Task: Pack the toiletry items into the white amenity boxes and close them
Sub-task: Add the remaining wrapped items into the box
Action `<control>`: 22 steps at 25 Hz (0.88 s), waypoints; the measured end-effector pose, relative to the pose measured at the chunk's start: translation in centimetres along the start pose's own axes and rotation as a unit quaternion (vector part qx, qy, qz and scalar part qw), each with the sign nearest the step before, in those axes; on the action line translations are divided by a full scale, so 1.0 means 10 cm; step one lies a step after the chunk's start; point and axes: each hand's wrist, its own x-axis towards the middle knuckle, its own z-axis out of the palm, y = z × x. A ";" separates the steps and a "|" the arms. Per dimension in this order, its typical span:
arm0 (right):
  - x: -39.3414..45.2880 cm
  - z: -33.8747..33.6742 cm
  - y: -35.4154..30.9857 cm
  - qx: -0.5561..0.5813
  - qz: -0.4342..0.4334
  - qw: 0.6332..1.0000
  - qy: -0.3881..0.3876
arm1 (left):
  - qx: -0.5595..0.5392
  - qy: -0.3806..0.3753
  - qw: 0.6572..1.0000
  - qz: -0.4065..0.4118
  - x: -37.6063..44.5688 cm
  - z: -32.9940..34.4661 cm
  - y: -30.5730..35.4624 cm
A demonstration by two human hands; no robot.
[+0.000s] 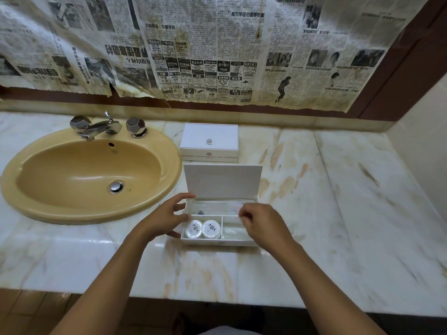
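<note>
Open white amenity box (219, 241) near centre of marble surface (338, 213), lid (222, 181) upright. Two round wrapped soaps (203, 228) in near-left compartment; clear sachets (217, 207) in far compartment. Left hand (167, 217) spread, fingertips touching box's left wall. Right hand (262, 224) loosely curled over right compartment, hold indeterminate. Closed amenity box (210, 142) just beyond. Tan sink (92, 175) left.

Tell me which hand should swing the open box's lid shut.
Probably the left hand. Its fingers already reach up beside the left edge of the raised lid, while the right hand hovers lower, over the front right compartment of the open box.
</note>
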 end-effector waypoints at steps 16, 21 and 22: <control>0.02 0.43 0.00 -0.044 0.037 0.989 -0.139 | 0.003 0.001 1.000 -0.003 -0.01 0.01 -0.02; 0.00 0.28 -0.02 -0.024 0.019 0.994 -0.105 | 0.000 0.000 1.000 -0.003 -0.01 0.01 -0.02; 0.01 0.20 -0.03 -0.015 0.013 0.997 -0.073 | -0.001 -0.001 1.000 -0.004 -0.01 0.00 -0.02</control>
